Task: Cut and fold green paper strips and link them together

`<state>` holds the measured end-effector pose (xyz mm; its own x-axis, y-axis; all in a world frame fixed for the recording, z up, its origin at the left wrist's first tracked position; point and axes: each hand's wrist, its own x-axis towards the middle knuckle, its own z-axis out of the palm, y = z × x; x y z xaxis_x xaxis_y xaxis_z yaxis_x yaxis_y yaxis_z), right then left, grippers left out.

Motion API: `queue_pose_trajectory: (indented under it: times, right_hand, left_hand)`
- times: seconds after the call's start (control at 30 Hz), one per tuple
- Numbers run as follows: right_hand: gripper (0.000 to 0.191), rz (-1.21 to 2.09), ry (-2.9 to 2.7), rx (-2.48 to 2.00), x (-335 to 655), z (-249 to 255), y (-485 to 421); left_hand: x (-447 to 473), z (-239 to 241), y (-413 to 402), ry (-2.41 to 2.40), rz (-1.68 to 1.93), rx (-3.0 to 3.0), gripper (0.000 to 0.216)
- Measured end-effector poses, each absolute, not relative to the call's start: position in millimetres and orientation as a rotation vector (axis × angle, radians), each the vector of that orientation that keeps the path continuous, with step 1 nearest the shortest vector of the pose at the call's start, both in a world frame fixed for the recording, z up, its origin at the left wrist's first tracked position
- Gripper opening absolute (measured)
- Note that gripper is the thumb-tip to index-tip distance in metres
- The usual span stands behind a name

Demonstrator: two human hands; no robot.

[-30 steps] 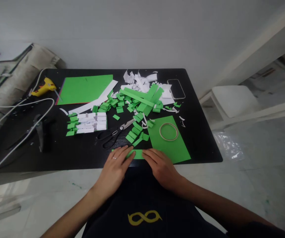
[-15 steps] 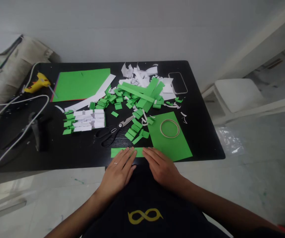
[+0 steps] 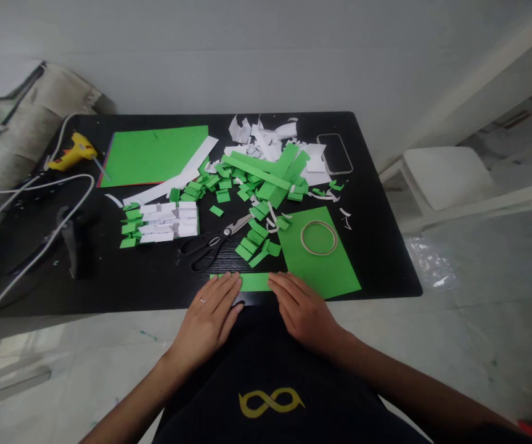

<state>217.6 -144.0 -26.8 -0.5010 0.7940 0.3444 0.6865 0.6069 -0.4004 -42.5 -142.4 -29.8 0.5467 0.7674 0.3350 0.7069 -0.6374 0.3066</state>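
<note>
A green paper strip [image 3: 255, 282] lies flat along the front edge of the black table. My left hand [image 3: 212, 311] rests on its left part, fingers stretched out and flat. On the right part lie the fingers of my right hand [image 3: 300, 305], also extended, partly hiding that end. Beyond the strip are black-handled scissors [image 3: 214, 243], blades pointing to the far right. Folded green paper pieces [image 3: 253, 240] sit beside the blades. A green sheet [image 3: 316, 271] lies by my right hand with a roll of tape [image 3: 319, 238] on it.
Folded white and green pieces stand in rows [image 3: 168, 221] on the left. Behind are a pile of paper scraps [image 3: 266, 166], a green sheet stack [image 3: 155, 154] and a clear phone case [image 3: 335, 154]. A yellow glue gun [image 3: 75, 151] and white cable [image 3: 29, 271] lie far left.
My left hand has slid left along the green strip, uncovering more of its middle. My right hand stays in nearly the same place on it.
</note>
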Motion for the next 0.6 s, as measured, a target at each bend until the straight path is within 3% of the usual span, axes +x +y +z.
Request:
queue_pose_trajectory:
  times: [0.27,0.47,0.6]
  right_hand:
    - [0.045,0.326,-2.307,-1.261,211,-20,-144]
    - [0.029,0.293,-2.258,-1.323,203,-17,-141]
    - [0.024,0.260,-2.213,-1.328,200,-18,-141]
  left_hand:
    - [-51,-31,-138,1.269,0.704,2.605,0.043]
    - [-58,-25,-126,1.429,0.778,2.426,0.020]
    - [-58,-19,-120,1.427,0.801,2.329,0.015]
